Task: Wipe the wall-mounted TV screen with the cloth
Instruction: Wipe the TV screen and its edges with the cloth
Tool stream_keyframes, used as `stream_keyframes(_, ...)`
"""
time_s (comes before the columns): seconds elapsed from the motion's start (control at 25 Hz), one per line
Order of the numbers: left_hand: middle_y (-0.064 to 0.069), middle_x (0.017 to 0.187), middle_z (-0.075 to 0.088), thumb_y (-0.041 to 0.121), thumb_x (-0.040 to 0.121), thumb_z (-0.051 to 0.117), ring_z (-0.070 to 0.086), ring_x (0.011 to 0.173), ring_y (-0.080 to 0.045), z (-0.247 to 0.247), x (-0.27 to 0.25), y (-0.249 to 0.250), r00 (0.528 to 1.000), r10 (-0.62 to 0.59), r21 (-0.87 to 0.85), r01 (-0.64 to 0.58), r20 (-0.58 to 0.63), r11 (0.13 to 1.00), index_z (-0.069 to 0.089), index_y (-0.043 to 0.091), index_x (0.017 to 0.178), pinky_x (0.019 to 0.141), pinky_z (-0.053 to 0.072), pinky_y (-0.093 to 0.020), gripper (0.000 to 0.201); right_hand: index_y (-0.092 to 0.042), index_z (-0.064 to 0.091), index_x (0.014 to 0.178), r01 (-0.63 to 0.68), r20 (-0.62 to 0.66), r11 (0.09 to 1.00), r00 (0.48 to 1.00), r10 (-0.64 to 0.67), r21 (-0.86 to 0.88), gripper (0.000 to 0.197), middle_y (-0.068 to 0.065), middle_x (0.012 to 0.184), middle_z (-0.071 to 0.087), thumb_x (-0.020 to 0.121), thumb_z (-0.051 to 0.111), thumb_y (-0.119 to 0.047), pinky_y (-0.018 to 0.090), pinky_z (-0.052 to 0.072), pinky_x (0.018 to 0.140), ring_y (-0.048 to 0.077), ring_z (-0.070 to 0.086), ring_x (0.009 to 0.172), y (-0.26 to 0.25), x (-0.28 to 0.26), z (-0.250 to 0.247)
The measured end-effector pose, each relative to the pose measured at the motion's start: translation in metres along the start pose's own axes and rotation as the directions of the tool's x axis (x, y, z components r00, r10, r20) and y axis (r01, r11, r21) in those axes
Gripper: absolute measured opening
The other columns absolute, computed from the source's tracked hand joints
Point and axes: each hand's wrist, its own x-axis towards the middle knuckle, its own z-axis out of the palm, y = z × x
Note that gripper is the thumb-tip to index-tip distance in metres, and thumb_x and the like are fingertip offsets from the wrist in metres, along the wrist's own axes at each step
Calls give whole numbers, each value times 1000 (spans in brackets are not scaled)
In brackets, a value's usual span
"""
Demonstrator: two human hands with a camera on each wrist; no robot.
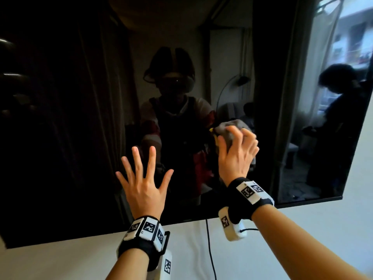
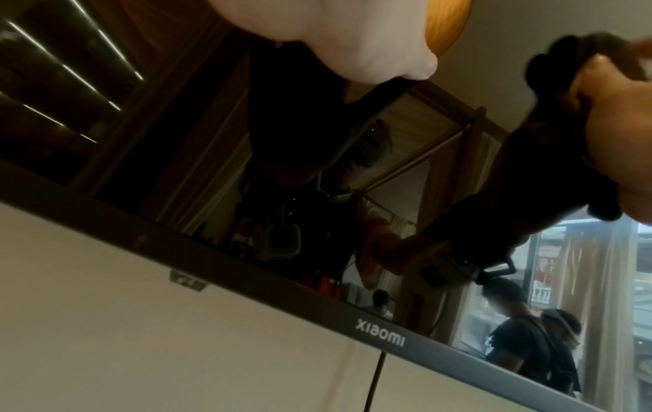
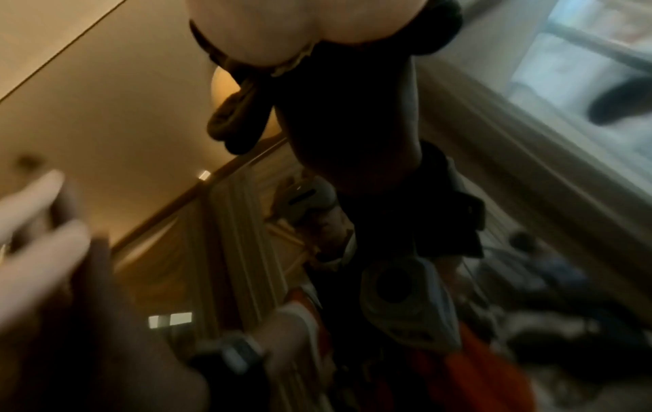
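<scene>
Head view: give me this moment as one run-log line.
phase: wiping | right hand: holds cloth on TV screen | left hand: fingers spread at screen, holds nothing | cable: hangs below TV

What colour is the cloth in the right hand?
Grey: the bunched fabric cloth gripped by the right hand shows best in the head view.

1. One TV screen (image 1: pixel 80 118) is counted on the wall.
2. One cloth (image 1: pixel 230 131) is counted.
3. Two hands are seen: left hand (image 1: pixel 144 186), right hand (image 1: pixel 237 154).
4. One cable (image 1: pixel 210 249) is counted.
</scene>
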Motion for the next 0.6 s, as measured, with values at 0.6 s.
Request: stream_keyframes(0.6, -5, 163, 9, 50, 96, 48, 5, 149, -37, 38, -4, 116, 1000, -8, -76, 7, -16, 997, 28, 30, 153, 109, 11, -75, 63, -31, 43, 113, -22, -26, 1000, 999, 23, 11, 28, 8, 114, 43, 88, 46, -42, 40, 28, 86, 28, 40, 99, 75, 36, -36)
